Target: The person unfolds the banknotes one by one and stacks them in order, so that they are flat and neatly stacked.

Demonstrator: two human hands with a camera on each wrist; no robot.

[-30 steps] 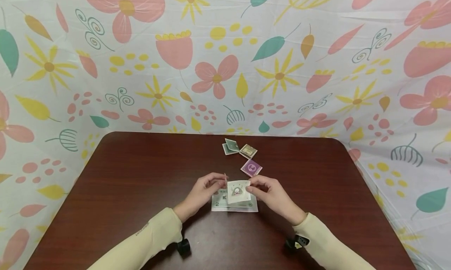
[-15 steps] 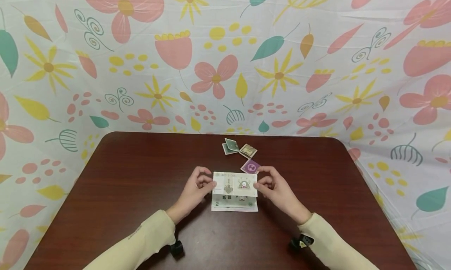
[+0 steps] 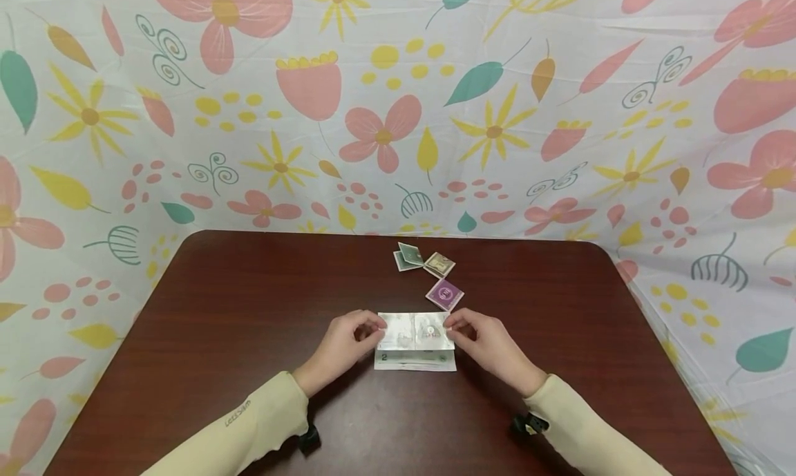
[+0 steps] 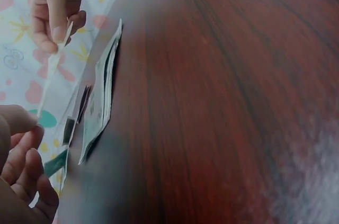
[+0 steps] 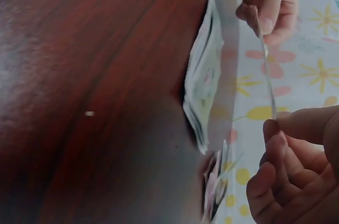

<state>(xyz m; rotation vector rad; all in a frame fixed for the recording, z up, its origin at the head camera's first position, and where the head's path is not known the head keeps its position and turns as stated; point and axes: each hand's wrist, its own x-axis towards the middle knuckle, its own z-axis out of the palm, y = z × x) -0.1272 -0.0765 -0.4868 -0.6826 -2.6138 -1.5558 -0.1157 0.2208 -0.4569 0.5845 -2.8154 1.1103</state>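
Observation:
A pale play banknote (image 3: 414, 331) is stretched out flat between both hands, a crease down its middle. The left hand (image 3: 345, 341) pinches its left end between thumb and fingers, and the right hand (image 3: 488, 341) pinches the right end. Below it on the table lies a small pile of greenish banknotes (image 3: 414, 361), the top one marked with a 2. Both wrist views show the held banknote (image 4: 50, 78) edge-on, raised apart from the pile (image 5: 204, 70).
Beyond the hands lie several folded notes: a purple one (image 3: 444, 294), a brownish one (image 3: 439, 264) and a green one (image 3: 408, 256) standing partly unfolded. The dark wooden table (image 3: 261, 282) meets a floral cloth (image 3: 398, 103) at its far edge.
The folded banknote has been opened out to full width. The left hand shifted outward left with its end, and the note then came slightly down over the pile.

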